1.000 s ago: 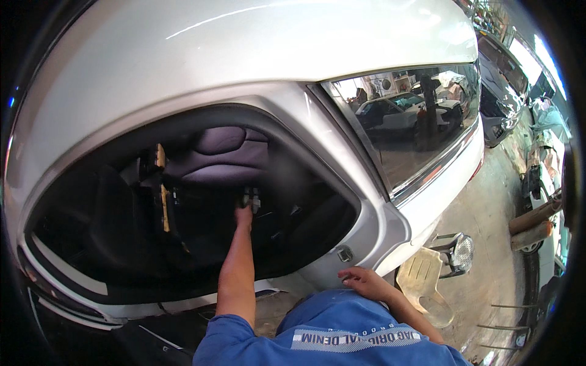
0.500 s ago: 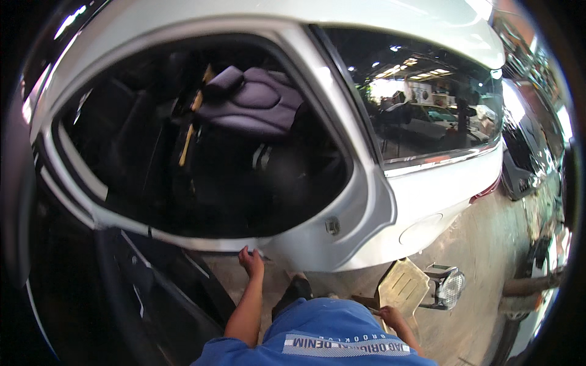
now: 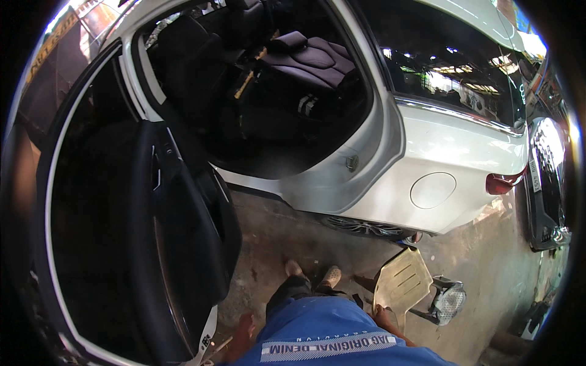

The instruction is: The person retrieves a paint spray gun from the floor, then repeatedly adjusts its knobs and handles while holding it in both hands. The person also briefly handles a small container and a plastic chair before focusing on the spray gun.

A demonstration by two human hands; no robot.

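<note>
Blue shirt (image 3: 329,317) between opened door (image 3: 177,213) and plastic chair (image 3: 406,274)

Nearest, the left hand (image 3: 245,326) hangs low beside the door's near end; its fingers are blurred, so whether they are wide or narrow I cannot tell; the right hand (image 3: 383,318) is at the chair's near edge; it may be touching, but I cannot tell whether its fingers hold the rim; both arms are lowered, probably because the person stands back from the car. Light shoes (image 3: 331,276) rest on the concrete floor (image 3: 262,238), between door and chair; a round-topped grey stool (image 3: 450,302) stands just right of the chair, likely parked aside to spare the doorway; the door is swung wide, giving access to the cabin. Beyond is the white car (image 3: 455,143); inside, a purple-grey seat (image 3: 322,57) appears tilted, perhaps for room.
</note>
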